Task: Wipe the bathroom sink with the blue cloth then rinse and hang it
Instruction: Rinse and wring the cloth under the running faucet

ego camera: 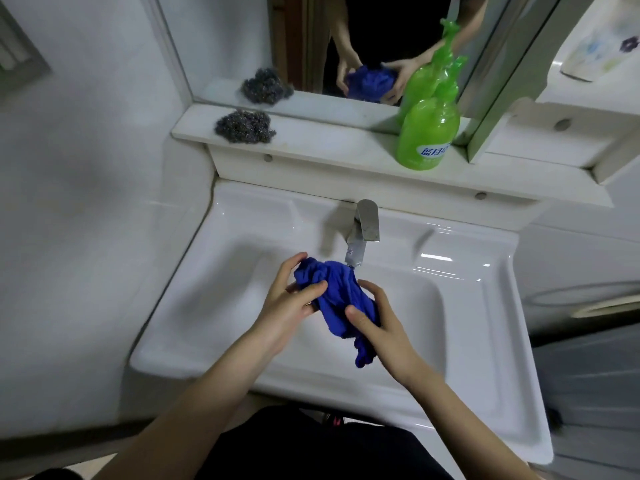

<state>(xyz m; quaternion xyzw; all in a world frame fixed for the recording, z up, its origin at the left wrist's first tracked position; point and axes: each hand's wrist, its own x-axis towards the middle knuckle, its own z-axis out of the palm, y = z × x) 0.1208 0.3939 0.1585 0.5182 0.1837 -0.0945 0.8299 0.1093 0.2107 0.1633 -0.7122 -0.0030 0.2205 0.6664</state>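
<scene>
The blue cloth (337, 294) is bunched up above the white sink (221, 271), just under the spout of the steel tap (363, 230). My left hand (294, 299) grips its upper left part, thumb across the fabric. My right hand (375, 320) holds its lower right part, and a tail of cloth hangs down below that hand. Whether water runs from the tap is not clear.
A white shelf (329, 140) behind the sink carries a steel-wool scourer (244, 127) on the left and a green pump bottle (427, 133) on the right. A mirror (311, 43) stands above it. A white appliance (588, 299) sits to the right of the sink.
</scene>
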